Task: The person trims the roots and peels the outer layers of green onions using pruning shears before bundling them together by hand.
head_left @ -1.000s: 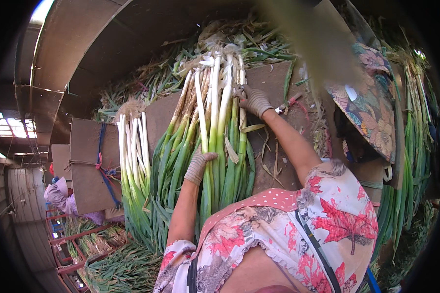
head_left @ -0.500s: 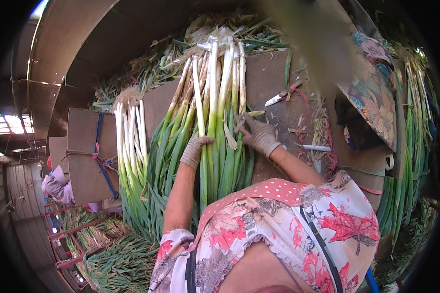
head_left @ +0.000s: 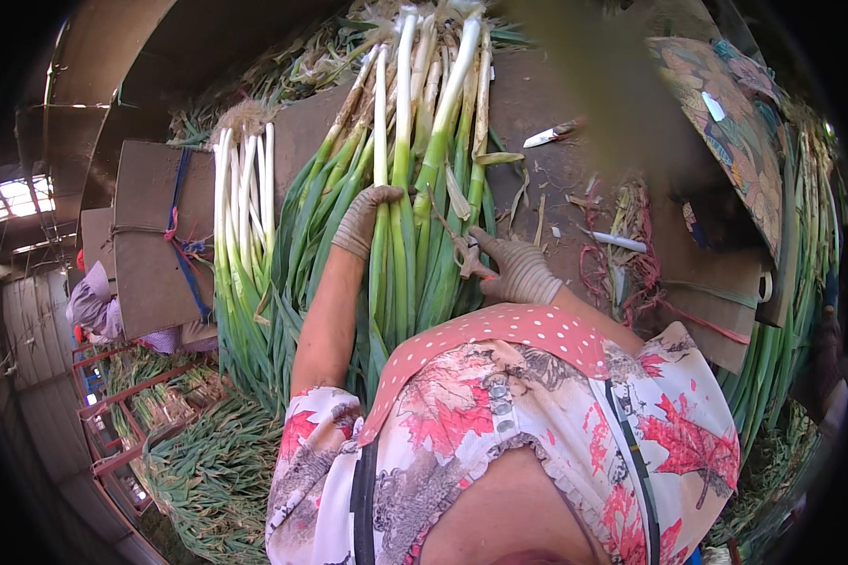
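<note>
A heap of long green onions (head_left: 402, 141) with white stems and green leaves lies in front of me, roots pointing away. My left hand (head_left: 366, 218), in a worn beige glove, is closed round one green onion (head_left: 380, 160) where its white stem turns green. At the right side of the heap, my gloved right hand (head_left: 520, 267) has its fingers pinched together. A thin brownish piece (head_left: 446, 218) sticks out from those fingers toward the stalks; I cannot tell what it is. A pale, dry leaf (head_left: 459, 195) hangs among the stems.
A smaller bundle of green onions (head_left: 245, 188) lies to the left. Right of the heap are a knife (head_left: 542, 137), a white rod-like piece (head_left: 620, 242) and red twine (head_left: 639, 282) on brown board. Peeled scraps (head_left: 301, 71) lie behind; more green onions (head_left: 806, 226) stand far right.
The view has shifted, so the heap sits higher. My right hand has drawn back toward me and slightly right, with the thin piece now showing. My left hand keeps its hold.
</note>
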### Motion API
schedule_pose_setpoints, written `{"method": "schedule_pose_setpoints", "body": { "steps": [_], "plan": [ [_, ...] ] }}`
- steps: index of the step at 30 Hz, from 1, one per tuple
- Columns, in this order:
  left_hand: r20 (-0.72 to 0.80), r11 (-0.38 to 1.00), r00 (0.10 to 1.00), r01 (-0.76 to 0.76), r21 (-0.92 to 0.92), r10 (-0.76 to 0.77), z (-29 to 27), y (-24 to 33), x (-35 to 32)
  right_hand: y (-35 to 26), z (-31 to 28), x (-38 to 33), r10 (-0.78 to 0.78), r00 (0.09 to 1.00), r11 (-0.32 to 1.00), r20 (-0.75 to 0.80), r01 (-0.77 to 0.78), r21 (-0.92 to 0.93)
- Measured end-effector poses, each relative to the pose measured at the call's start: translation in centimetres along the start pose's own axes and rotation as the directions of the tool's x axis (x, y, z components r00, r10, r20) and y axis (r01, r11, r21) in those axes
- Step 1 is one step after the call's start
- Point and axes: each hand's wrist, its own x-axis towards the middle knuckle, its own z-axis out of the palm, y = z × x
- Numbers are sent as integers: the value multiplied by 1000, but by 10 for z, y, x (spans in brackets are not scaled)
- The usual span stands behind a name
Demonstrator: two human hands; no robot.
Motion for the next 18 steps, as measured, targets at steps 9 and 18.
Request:
{"method": "schedule_pose_setpoints", "body": {
  "steps": [9,18],
  "plan": [
    [-4,999,999,-49,-3,49,18,-4,9,17,9,34,35,972,999,-231,-29,31],
    [84,963,977,-208,172,196,14,-5,14,17,-10,44,27,943,999,-333,-11,48]
  ]
}}
